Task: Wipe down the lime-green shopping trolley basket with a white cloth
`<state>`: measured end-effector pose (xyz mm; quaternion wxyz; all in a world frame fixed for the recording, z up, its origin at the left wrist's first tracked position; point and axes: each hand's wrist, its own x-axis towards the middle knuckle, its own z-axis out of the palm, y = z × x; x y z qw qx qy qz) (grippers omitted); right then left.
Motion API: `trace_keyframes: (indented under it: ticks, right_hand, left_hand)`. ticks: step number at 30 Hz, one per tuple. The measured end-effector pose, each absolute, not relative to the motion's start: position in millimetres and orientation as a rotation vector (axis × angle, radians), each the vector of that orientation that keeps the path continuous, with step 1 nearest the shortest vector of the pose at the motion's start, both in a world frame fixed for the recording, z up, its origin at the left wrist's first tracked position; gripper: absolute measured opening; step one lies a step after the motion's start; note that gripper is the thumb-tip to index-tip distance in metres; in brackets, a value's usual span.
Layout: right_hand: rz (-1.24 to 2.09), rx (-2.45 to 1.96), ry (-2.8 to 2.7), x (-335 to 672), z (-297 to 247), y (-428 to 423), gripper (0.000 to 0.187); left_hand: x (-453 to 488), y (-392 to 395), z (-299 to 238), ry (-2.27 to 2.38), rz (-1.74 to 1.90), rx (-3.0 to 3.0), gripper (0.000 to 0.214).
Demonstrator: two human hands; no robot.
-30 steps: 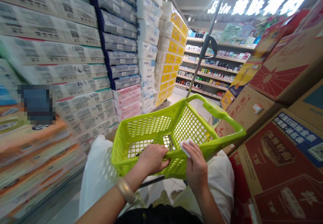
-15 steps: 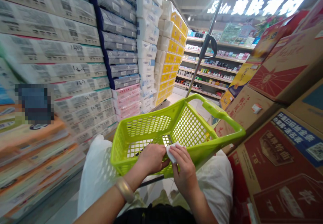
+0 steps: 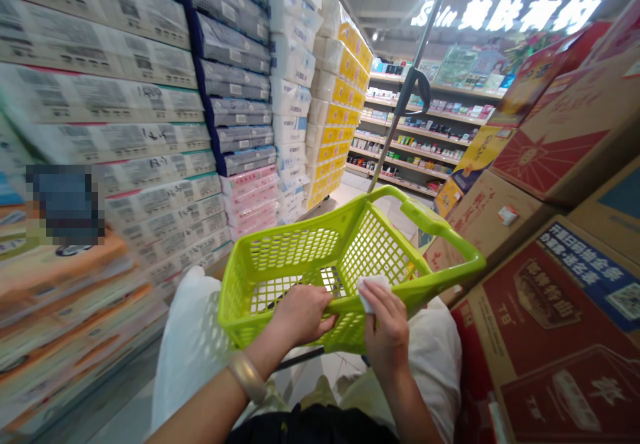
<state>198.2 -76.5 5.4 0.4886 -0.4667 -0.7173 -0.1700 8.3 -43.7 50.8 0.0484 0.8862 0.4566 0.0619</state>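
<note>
A lime-green plastic shopping basket tilts in front of me, its handle bar at the right. My left hand is closed over the basket's near rim, a metal bangle on the wrist. My right hand presses a small white wipe against the same rim, a little to the right of the left hand. The basket's mesh walls and floor show nothing inside.
Stacked packs of tissue paper rise as a wall on the left. Red and brown cardboard boxes are piled on the right. A white bag lies under the basket. A metal pole and store shelves stand beyond.
My right hand slid the white wipe left along the rim until it met my left hand, then back to the right. The left hand and the basket stayed put.
</note>
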Motion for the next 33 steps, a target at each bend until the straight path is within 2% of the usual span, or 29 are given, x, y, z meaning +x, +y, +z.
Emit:
trace_keyframes:
  ticks: [4,12,23,33]
  right_hand:
    - [-0.318,-1.041,-1.920,178,0,-81,0.045]
    - [-0.305,-1.188,-1.749,180,7,-85,0.035]
    - [-0.036,-1.231,-1.728,161,-14,-92,0.051]
    - [-0.321,-1.280,-1.751,180,-4,-95,0.041]
  left_hand:
    - [7,-44,49,1.389,0.180,2.721,0.029]
    - [8,-45,49,1.416,0.206,2.693,0.026]
    - [5,-44,45,1.393,0.231,2.704,0.023]
    - [7,-46,49,1.405,0.219,2.696,0.023]
